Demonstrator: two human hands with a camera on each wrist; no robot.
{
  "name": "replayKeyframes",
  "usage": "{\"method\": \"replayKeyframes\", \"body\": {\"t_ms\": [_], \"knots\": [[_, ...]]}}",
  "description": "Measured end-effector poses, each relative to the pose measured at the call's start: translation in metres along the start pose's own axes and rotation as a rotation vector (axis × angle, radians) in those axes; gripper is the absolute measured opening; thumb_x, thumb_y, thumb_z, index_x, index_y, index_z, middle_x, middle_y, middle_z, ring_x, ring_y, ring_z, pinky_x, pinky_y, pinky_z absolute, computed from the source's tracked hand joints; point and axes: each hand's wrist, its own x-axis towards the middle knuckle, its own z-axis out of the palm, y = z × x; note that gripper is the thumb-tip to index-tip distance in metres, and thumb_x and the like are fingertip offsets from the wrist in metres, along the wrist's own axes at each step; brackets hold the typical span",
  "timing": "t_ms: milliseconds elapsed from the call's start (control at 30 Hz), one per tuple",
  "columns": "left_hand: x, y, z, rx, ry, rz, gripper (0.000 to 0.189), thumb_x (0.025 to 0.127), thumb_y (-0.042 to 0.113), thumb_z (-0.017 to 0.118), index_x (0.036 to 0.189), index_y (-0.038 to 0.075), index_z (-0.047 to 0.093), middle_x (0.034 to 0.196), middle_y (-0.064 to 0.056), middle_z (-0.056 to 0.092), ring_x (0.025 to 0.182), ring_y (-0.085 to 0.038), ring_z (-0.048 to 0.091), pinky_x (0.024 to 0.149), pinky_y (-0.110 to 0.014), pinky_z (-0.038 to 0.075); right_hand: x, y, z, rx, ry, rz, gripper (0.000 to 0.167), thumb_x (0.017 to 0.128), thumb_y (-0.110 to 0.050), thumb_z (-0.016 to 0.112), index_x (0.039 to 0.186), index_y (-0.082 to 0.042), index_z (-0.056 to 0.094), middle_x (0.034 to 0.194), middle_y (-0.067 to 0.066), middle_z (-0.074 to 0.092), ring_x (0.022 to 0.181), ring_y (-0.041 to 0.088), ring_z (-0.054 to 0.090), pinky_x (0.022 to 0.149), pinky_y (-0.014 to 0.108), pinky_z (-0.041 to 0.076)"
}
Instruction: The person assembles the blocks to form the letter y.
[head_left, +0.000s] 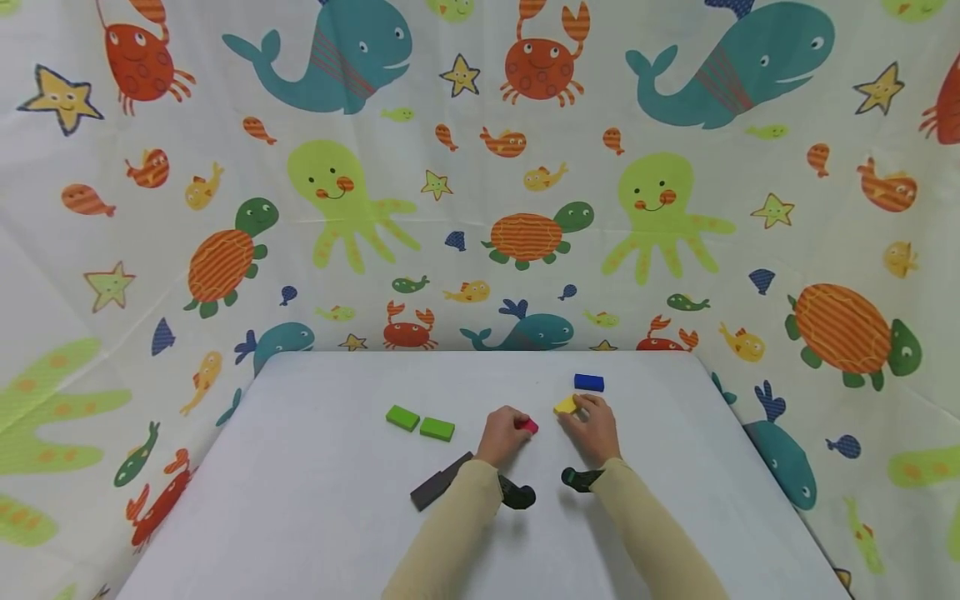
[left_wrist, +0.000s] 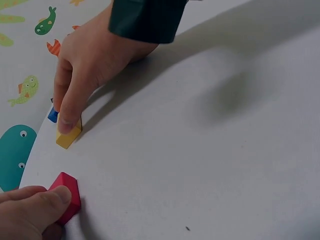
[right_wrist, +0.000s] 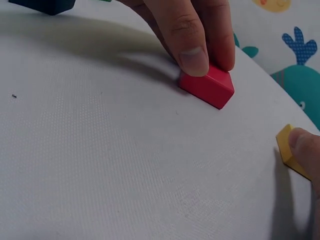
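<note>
Toward the far edge of the white counter (head_left: 300,517), right of its middle, the left hand (head_left: 504,435) pinches a red block (right_wrist: 207,90) and the right hand (head_left: 594,429) a yellow block (left_wrist: 69,138). Both probably handle as light, stiff and slightly slippery, hardly fragile; opposite sides should give the surest hold. They look smooth, flat-faced and straight-edged, the red one faintly glossy.
</note>
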Motion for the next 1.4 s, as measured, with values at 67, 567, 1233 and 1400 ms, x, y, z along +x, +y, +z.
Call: {"method": "replayKeyframes", "body": {"t_ms": [67, 567, 1233, 1400], "knots": [[0.0, 0.0, 0.0, 0.007, 0.008, 0.011, 0.023, 0.082, 0.001, 0.076, 0.105, -0.005, 0.072, 0.097, -0.012, 0.068, 0.091, -0.023, 0.061, 0.084, -0.038, 0.051, 0.0, 0.0, 0.001, -0.006, 0.016, 0.002, 0.061, 0.088, -0.035, 0.073, 0.135, 0.001, 0.056, 0.139, 0.02, 0.05, 0.13, 0.038, 0.043, 0.108, 0.055, 0.032], [0.006, -0.002, 0.0, 0.003, -0.02, 0.006, 0.021, 0.082, 0.002, 0.077, 0.102, -0.003, 0.074, 0.094, -0.008, 0.069, 0.087, -0.018, 0.059, 0.082, -0.034, 0.052, -0.008, -0.01, 0.001, -0.057, 0.007, -0.034, 0.062, 0.087, -0.035, 0.074, 0.132, 0.004, 0.057, 0.134, 0.021, 0.053, 0.126, 0.037, 0.047, 0.106, 0.054, 0.036], [0.003, 0.004, 0.002, 0.005, -0.056, -0.031, 0.022, 0.085, 0.009, 0.076, 0.106, 0.001, 0.074, 0.096, -0.006, 0.069, 0.089, -0.017, 0.059, 0.085, -0.032, 0.051, -0.02, -0.026, 0.018, -0.067, 0.005, -0.08, 0.059, 0.087, -0.036, 0.074, 0.128, 0.003, 0.06, 0.129, 0.019, 0.056, 0.123, 0.035, 0.05, 0.105, 0.052, 0.038], [0.0, 0.002, 0.002, 0.008, -0.054, -0.024, 0.022, 0.085, 0.009, 0.076, 0.106, 0.001, 0.074, 0.096, -0.005, 0.068, 0.089, -0.017, 0.058, 0.086, -0.032, 0.051, -0.025, -0.03, 0.02, -0.073, 0.003, -0.076, 0.058, 0.087, -0.035, 0.074, 0.128, 0.003, 0.06, 0.13, 0.02, 0.055, 0.123, 0.035, 0.05, 0.104, 0.052, 0.038]]}}
